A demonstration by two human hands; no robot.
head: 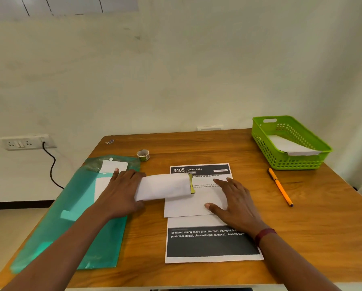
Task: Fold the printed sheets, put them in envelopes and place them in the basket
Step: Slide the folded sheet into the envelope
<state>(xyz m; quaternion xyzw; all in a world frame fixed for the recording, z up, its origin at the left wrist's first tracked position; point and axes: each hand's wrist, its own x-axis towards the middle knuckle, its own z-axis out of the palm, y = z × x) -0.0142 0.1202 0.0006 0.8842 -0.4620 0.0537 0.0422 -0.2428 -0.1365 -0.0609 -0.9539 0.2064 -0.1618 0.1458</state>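
**On the desk: an envelope held beside a folded sheet**

At far left, off the table (pixel 196 143), a wall socket (pixel 26 142) carries a black cable. A green folder (pixel 70 217) lies along the table's left edge, with white envelopes showing through it. The left hand (pixel 123 190) rests partly over the folder and grips the left end of an envelope (pixel 165 186) between thumb and fingers. The envelope bows upward, and its far end, marked by a yellow strip, reaches over the papers. A tape roll (pixel 143 154) stands behind it.

A folded sheet (pixel 188 204) lies at centre on a flat printed sheet (pixel 207 246). The right hand (pixel 236 202) lies flat on the folded sheet, fingers spread, gripping nothing. An orange pen (pixel 280 186) lies further right. The green basket (pixel 291 162) at the far right corner already holds at least one white envelope.

Paper here is probably light, limp and quick to crease or slide. The folded sheet is best pinched at a short edge and fed in fold first, with the envelope held near its mouth to keep it open.
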